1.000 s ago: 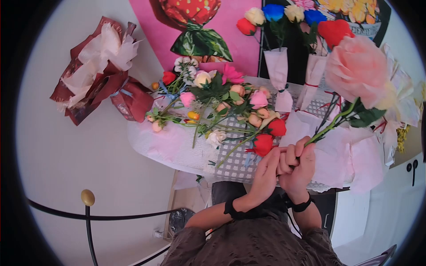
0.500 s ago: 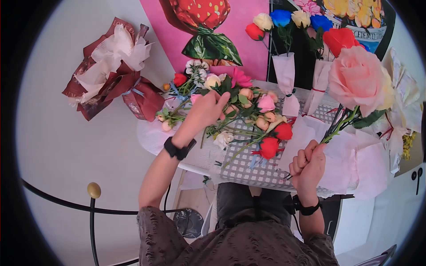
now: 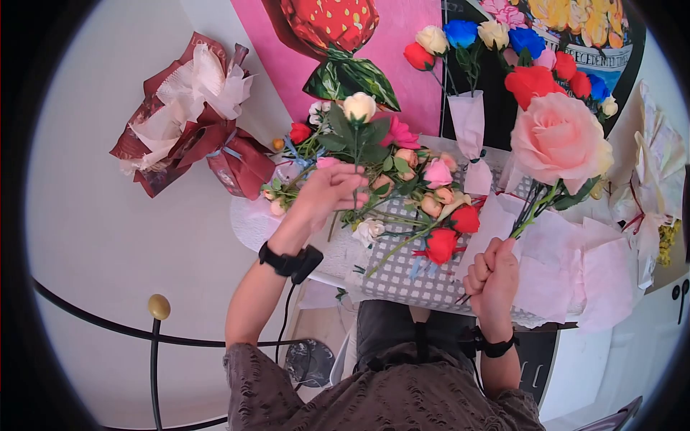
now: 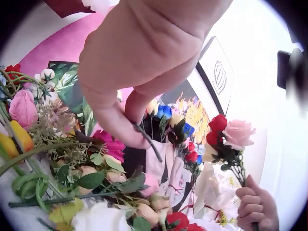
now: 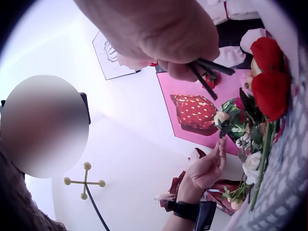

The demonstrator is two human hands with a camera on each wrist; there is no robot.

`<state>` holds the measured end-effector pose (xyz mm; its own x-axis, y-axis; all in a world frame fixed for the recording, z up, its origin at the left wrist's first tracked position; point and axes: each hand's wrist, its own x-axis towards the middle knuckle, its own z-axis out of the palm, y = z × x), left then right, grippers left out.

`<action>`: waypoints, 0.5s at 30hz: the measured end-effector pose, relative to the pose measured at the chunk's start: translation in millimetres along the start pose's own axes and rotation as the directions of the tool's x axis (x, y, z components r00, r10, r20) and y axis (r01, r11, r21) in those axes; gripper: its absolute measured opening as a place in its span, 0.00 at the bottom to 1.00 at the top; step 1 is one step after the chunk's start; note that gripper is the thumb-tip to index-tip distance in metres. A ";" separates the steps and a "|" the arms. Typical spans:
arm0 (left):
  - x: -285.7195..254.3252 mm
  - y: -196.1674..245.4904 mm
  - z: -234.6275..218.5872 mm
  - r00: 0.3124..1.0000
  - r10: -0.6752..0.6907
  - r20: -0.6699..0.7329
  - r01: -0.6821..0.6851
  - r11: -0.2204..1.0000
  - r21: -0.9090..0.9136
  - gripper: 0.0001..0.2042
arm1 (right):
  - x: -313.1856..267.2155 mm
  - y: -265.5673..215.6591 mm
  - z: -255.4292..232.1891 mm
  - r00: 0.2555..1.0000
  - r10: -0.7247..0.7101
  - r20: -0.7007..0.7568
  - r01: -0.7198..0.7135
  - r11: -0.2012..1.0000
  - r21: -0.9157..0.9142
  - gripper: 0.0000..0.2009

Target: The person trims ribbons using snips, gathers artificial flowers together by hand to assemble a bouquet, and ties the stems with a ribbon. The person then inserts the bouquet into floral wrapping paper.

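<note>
My left hand (image 3: 323,194) pinches the stem of a cream rose (image 3: 359,107), raised upright above the flowers lying on the table; the stem's cut end (image 4: 153,148) pokes out below the fingers in the left wrist view. My right hand (image 3: 493,276) grips a bunch of stems carrying a large pink rose (image 3: 560,136), a red rose (image 3: 530,85) and a cream bloom partly hidden behind the pink one. Dark stem ends (image 5: 204,79) stick out of that fist in the right wrist view. Under and beside the left hand lie loose pink, peach, white and red flowers.
Pale wrapping sheets (image 3: 539,251) lie at the table's right side. Two red roses (image 3: 441,246) rest on a grey checked cloth (image 3: 402,280). Wrapped bouquets stand at the back, and a maroon-wrapped bouquet (image 3: 237,169) is at the left. A pink painting (image 3: 410,65) rises behind.
My left hand has left the right hand, reached left into the pile, and lifted out a cream rose. The right hand keeps hold of its bunch throughout.
</note>
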<state>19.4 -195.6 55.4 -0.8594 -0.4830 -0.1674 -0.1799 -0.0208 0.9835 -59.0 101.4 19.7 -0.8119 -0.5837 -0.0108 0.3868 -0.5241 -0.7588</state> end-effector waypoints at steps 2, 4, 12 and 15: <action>-16.0 0.7 1.2 0.999 0.032 -0.023 -0.034 0.993 -0.110 0.13 | 3.0 4.6 4.2 0.998 0.012 0.060 -0.012 1.000 -0.003 0.23; -22.1 1.3 -0.5 0.998 0.042 -0.055 -0.047 0.995 -0.086 0.12 | 3.9 8.1 10.2 0.999 0.013 0.052 -0.012 1.000 -0.019 0.23; 6.5 -5.0 -48.3 0.966 0.134 -0.223 -0.131 0.991 0.029 0.08 | 1.6 3.9 -3.6 0.997 0.001 0.077 0.001 0.999 -0.033 0.22; -20.8 0.0 -12.4 0.984 0.175 -0.029 -0.178 0.974 -0.137 0.06 | 2.5 7.6 -3.4 1.000 0.012 0.021 -0.010 0.997 -0.071 0.22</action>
<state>43.2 -196.4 59.7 -0.8634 -0.5045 0.0097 0.0431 -0.0545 0.9976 -59.6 98.0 11.7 -0.7980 -0.6026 -0.0061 0.3632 -0.4729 -0.8028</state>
